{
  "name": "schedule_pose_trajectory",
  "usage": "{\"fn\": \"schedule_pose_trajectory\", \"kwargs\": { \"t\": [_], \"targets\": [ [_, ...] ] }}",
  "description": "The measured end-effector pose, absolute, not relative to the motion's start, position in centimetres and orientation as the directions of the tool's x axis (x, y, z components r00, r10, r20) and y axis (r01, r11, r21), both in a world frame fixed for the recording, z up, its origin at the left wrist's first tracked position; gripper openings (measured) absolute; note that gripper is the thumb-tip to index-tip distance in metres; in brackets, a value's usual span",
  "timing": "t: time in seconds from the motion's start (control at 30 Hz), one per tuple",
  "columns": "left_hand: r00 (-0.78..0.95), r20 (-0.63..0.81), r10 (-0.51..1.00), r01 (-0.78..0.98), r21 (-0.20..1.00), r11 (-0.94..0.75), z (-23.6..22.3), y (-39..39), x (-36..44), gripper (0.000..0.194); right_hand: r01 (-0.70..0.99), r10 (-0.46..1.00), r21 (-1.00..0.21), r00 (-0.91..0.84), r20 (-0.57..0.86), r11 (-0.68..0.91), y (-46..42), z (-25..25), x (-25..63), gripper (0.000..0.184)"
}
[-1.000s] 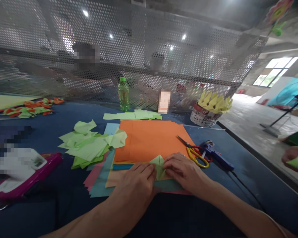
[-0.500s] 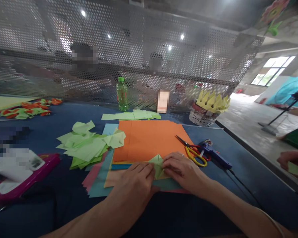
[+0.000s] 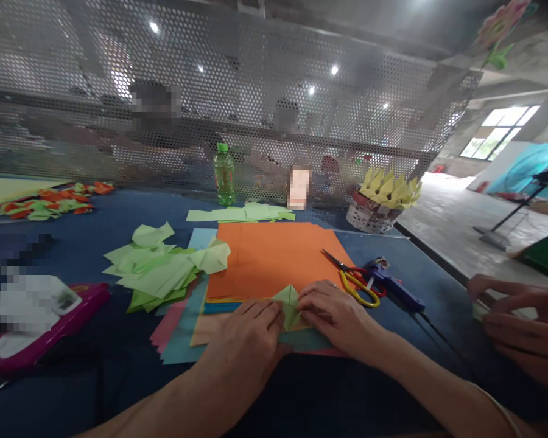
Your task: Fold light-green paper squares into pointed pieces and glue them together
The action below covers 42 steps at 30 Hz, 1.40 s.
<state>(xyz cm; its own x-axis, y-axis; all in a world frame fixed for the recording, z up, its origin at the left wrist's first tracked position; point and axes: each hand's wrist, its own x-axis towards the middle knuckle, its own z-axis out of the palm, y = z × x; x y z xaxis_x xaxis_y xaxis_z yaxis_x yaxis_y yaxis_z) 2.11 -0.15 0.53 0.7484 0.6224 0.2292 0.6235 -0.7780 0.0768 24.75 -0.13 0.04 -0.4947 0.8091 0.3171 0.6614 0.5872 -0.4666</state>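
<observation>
A small folded light-green paper piece point(image 3: 290, 302) lies on the near edge of an orange sheet point(image 3: 274, 255) that tops a stack of coloured paper. My left hand point(image 3: 251, 340) presses its fingertips on the piece's left side. My right hand point(image 3: 333, 316) pinches and presses its right side, fingers curled down on the fold. Both hands rest on the blue table point(image 3: 301, 401).
Yellow-handled scissors point(image 3: 354, 281) and a blue glue gun point(image 3: 393, 285) lie right of the stack. A heap of green folded pieces point(image 3: 162, 267) sits to the left, a magenta case point(image 3: 41, 328) further left. A green bottle point(image 3: 224, 174), a basket of yellow folds point(image 3: 383, 204), and another person's hands point(image 3: 520, 322) at right.
My hands have stayed on the green piece, barely shifting. The other person's hands at the right edge have moved further into view and lower onto the table.
</observation>
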Motion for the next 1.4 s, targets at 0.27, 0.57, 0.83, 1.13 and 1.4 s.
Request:
{"fn": "schedule_pose_trajectory", "kwargs": {
  "t": [0.27, 0.57, 0.83, 1.13, 1.4],
  "targets": [
    [0.754, 0.235, 0.613, 0.617, 0.066, -0.784, 0.69, -0.29, 2.15, 0.033, 0.672, 0.816, -0.464, -0.49, 0.307, 0.577, -0.07, 0.2, 24.75, 0.011],
    [0.75, 0.231, 0.62, 0.622, 0.076, -0.78, 0.7, -0.15, 2.15, 0.03, 0.67, 0.819, -0.472, -0.491, 0.297, 0.573, -0.17, 0.15, 24.81, 0.01],
    [0.764, 0.18, 0.62, 0.605, 0.134, -0.785, 0.71, -0.23, 2.07, 0.036, 0.656, 0.806, -0.47, -0.502, 0.312, 0.591, -0.2, 0.22, 24.85, 0.01],
    [0.782, 0.144, 0.607, 0.578, 0.197, -0.792, 0.59, -0.05, 2.1, 0.042, 0.687, 0.827, -0.461, -0.48, 0.293, 0.562, -0.62, 0.25, 24.5, 0.009],
    [0.784, 0.163, 0.599, 0.577, 0.166, -0.8, 0.5, -0.14, 2.04, 0.047, 0.693, 0.849, -0.491, -0.443, 0.287, 0.528, -0.11, -0.06, 24.15, 0.009]
  ]
}}
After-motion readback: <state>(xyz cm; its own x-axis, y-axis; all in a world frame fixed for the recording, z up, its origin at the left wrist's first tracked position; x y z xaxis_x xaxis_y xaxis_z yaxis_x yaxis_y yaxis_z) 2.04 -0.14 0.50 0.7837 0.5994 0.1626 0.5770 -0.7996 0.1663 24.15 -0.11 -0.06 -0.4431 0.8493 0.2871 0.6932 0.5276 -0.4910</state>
